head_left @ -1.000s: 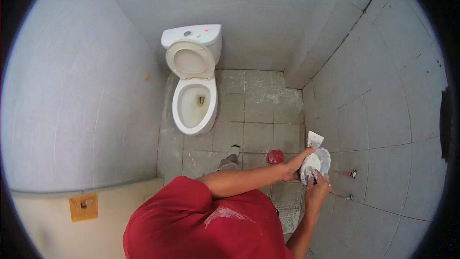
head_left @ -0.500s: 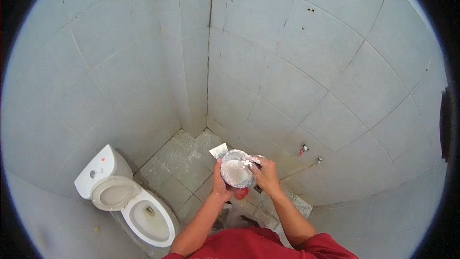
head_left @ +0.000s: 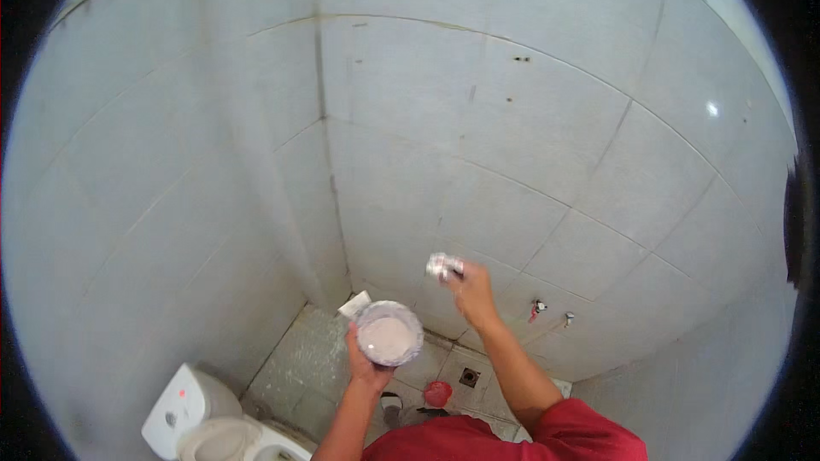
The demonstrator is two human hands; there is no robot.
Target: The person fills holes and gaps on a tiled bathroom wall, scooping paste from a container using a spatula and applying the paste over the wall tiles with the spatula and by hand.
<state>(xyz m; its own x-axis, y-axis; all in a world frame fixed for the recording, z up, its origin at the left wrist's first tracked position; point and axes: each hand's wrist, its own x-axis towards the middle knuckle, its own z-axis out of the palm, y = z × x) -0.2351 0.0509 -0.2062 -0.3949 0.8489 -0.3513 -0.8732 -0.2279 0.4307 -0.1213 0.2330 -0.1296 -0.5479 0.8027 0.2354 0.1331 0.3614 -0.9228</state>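
My left hand (head_left: 366,367) is wrapped round the side of a round bowl (head_left: 418,343), its rim smeared with white. Inside lies a smooth whitish paste (head_left: 386,338). A flat, pale rectangular piece (head_left: 354,304) juts out beside the bowl's upper left rim; whether my left fingers pin it there, I cannot tell. My right hand (head_left: 471,292) is raised to the right of the bowl and apart from it, in front of the tiled wall. Its fingers close on a small white-smeared tool (head_left: 442,266) with a dark part by the fingers; its exact kind is not clear.
Grey tiled walls (head_left: 530,154) meet in a corner ahead. Two taps (head_left: 536,307) (head_left: 569,319) stick out low on the right wall. A white toilet (head_left: 192,410) stands at lower left. On the floor are a drain (head_left: 469,376) and a red object (head_left: 437,393).
My right hand has lifted out of the bowl, bringing the white-smeared tool up towards the wall. The bowl in my left hand sits lower and further left in view. The view has tilted up.
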